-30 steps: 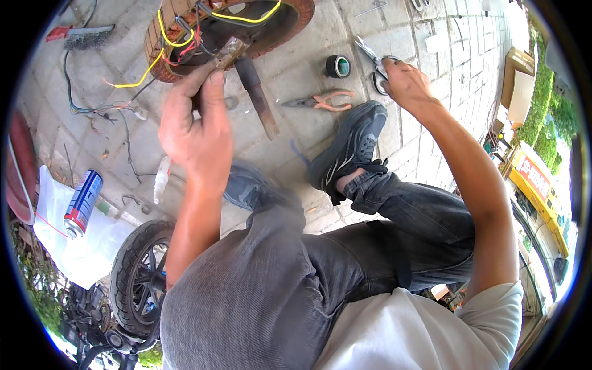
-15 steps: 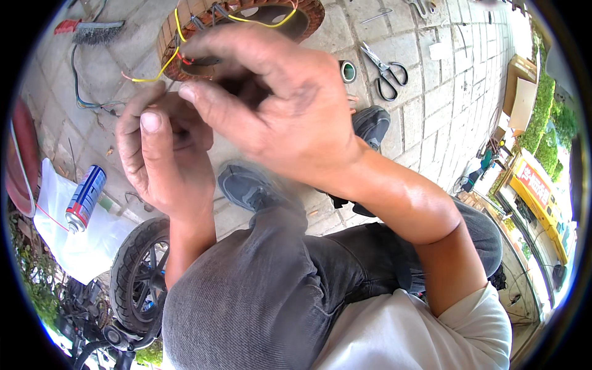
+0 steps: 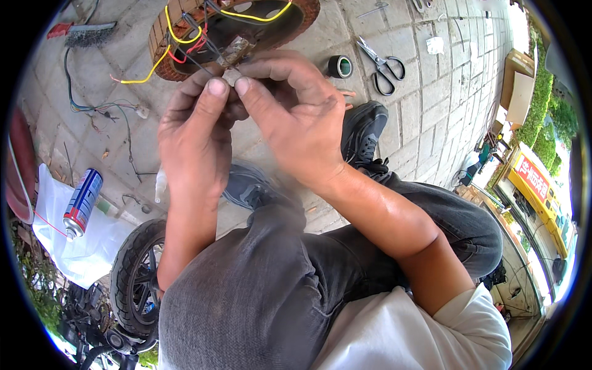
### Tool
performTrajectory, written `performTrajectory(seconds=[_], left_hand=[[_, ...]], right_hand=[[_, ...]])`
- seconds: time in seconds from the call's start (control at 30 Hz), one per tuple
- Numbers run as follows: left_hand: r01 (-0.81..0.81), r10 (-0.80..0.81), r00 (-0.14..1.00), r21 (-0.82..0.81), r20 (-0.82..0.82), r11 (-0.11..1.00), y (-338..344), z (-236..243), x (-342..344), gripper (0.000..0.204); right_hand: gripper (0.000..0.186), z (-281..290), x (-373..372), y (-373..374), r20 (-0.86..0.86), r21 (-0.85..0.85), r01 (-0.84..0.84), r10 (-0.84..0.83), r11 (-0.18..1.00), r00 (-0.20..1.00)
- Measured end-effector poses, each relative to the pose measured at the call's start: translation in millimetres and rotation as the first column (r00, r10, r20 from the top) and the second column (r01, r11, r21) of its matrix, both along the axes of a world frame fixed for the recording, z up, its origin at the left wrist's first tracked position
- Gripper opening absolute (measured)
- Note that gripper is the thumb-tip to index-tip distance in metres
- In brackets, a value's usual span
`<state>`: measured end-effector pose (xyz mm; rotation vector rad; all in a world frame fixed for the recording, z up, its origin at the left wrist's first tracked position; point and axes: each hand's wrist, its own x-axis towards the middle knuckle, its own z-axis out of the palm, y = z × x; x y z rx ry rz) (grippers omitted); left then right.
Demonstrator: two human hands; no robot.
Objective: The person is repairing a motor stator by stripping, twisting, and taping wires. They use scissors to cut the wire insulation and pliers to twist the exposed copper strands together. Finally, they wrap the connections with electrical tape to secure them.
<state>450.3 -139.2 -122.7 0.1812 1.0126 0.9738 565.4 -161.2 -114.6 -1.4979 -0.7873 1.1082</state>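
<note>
Both hands meet at the near side of a round motor stator (image 3: 161, 38) with a copper-brown toothed rim and a dark centre. My left hand (image 3: 196, 132) is closed, its thumb and fingers pinching a thin black wire (image 3: 198, 65) that comes from the stator. Beside it my right hand (image 3: 295, 111) is also closed in a pinch, thumb tip nearly touching the left thumb; what it holds is mostly hidden. A worn metal shaft (image 3: 237, 48) stands just beyond the fingertips. Yellow wires (image 3: 148, 75) and red wires (image 3: 196, 46) loop loosely over the rim.
Right of the stator lie a tape roll (image 3: 340, 66) and black-handled scissors (image 3: 383, 69). To the left are a wire brush (image 3: 89, 34), loose cable (image 3: 83, 108), a spray can (image 3: 83, 202) on a white plastic bag (image 3: 74, 250), and a tyred wheel (image 3: 126, 277).
My hands have come together from apart, the left moving right and up to the stator's wires. The right hand has moved slightly down and now pinches beside it.
</note>
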Motion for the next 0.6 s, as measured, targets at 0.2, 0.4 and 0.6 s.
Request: performTrajectory(seconds=[0.2,0.4,0.6], left_hand=[[0.128,-0.125,0.991,-0.072,0.05,0.989,13,-1,-1,0.027],[0.178,-0.172,0.978,-0.039,0.116,0.983,11,-11,-6,0.025],[0.226,-0.226,0.965,0.012,0.13,0.974,12,-9,-8,0.023]], right_hand=[[0.012,6,2,-2,-0.093,-0.123,-0.04,0.029,0.992,0.995],[0.018,28,10,15,-0.106,-0.141,0.139,-0.155,0.98,0.982],[0.023,28,28,40,-0.393,-0.15,0.04,-0.097,0.988,0.914]])
